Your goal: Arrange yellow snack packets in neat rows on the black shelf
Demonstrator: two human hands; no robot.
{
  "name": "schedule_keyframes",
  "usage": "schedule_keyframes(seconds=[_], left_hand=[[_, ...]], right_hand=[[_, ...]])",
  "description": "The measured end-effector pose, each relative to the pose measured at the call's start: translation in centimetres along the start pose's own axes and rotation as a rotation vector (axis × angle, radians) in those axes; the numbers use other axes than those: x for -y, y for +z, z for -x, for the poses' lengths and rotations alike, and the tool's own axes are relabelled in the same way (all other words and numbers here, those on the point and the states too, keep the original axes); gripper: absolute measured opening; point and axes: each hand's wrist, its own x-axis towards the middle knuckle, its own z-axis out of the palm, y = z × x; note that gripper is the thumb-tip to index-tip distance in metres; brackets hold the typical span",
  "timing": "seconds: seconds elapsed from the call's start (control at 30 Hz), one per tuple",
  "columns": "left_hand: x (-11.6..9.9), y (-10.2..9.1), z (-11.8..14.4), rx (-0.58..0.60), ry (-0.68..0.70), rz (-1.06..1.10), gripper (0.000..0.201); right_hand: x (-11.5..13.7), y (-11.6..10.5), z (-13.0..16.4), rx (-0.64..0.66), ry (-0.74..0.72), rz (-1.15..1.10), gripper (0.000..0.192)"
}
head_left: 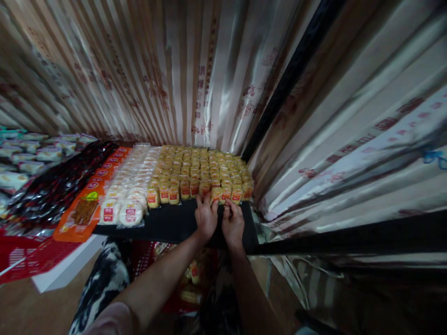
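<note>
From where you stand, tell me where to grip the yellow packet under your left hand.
Probably pinch the yellow packet by its top edge from above and the front: it stands upright in the front row, neighbours tight on both sides. Left hand already rests there.

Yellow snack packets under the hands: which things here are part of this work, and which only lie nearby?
In hand:
left hand
right hand
yellow snack packets
black shelf board

Lying about:
white round packets
orange packets
dark packets
red crate

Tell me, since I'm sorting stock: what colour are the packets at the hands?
Yellow packets with red labels, seen in the head view.
</note>
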Motion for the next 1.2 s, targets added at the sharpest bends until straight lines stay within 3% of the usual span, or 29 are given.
schedule_keyframes(seconds=[0.3,0.5,0.83,1.07,1.2], left_hand=[[0.5,1.0,-0.6,-0.085,0.063,-0.009,0.024],[0.7,0.8,-0.8,-0.017,0.082,-0.002,0.013],[2.0,1.6,-0.6,-0.074,0.28,0.171,0.022],[1.5,0.7,-0.3,0.075,0.228,0.119,0.033],[1.9,-0.7,1.3,0.144,0.241,0.142,0.041]], right_hand=[[-0.1,0.3,0.1,-0.009,-0.009,0.041,0.032],[-0.1,0.4,0.2,-0.009,-0.003,0.057,0.032],[-0.3,0.8,0.3,-0.004,-0.004,0.077,0.034],[-0.2,0.5,0.4,0.001,-0.075,0.087,0.033],[0.6,0.2,0.4,0.011,-0.129,0.086,0.031]])
